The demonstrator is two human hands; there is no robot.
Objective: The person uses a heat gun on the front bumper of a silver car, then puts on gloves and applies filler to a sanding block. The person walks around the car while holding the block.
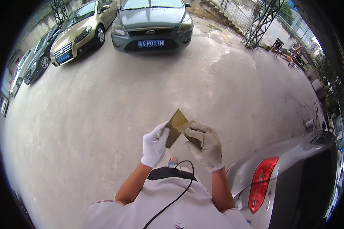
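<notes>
My left hand [156, 144], in a clean white glove, grips a flat rectangular olive-brown plate [173, 138] by its left edge, thumb on top. In a soiled grey-beige glove, my right hand [205, 143] pinches a smaller flat piece of similar colour [186, 126], perhaps folded sandpaper. This piece overlaps the plate's upper right part; whether the two are pressed together I cannot tell. Part of the smaller piece is hidden behind my right fingers. Both hands are held in front of my waist, above the concrete ground [117, 114].
A grey-blue Ford car [152, 25] faces me ahead, with a gold car [77, 31] and several others to its left. Close at my right is a silver car's rear with a red tail light [263, 184]. A black cable [172, 204] hangs across my shirt. A lattice metal tower [259, 25] stands farther off.
</notes>
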